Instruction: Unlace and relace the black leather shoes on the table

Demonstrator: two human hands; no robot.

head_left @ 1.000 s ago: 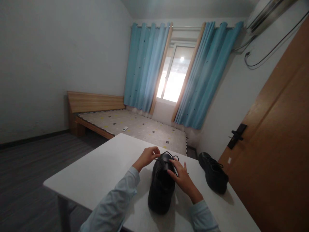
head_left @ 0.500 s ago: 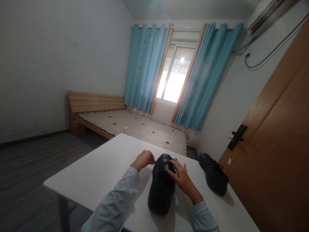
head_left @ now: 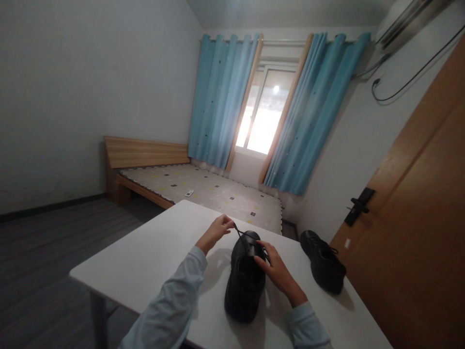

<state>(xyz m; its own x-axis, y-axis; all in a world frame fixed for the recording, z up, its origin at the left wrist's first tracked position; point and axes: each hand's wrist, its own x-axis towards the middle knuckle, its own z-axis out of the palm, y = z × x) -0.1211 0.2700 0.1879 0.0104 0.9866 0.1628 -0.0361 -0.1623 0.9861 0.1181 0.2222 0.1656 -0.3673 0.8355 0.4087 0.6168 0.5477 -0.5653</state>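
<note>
Sleeves: our two forearms in pale blue cloth reach forward from the bottom edge over the white table (head_left: 145,261).
Shoe in hand: we have a black shoe (head_left: 244,281) standing on the table between our arms, heel toward us, toe pointing away.
Right hand: our right hand (head_left: 276,269) rests on the shoe's right side, fingers spread over the tongue, fingertips pressing the lacing; we cannot tell whether it grips anything.
Left hand: our left hand (head_left: 217,230) is raised just left of the toe, thumb and fingers pinched shut on a black lace (head_left: 242,236), drawn taut.
Second shoe: another black shoe (head_left: 323,268) lies near the table's right edge.
Beyond: bed (head_left: 203,189), blue curtains (head_left: 221,102), wooden door (head_left: 417,228).
</note>
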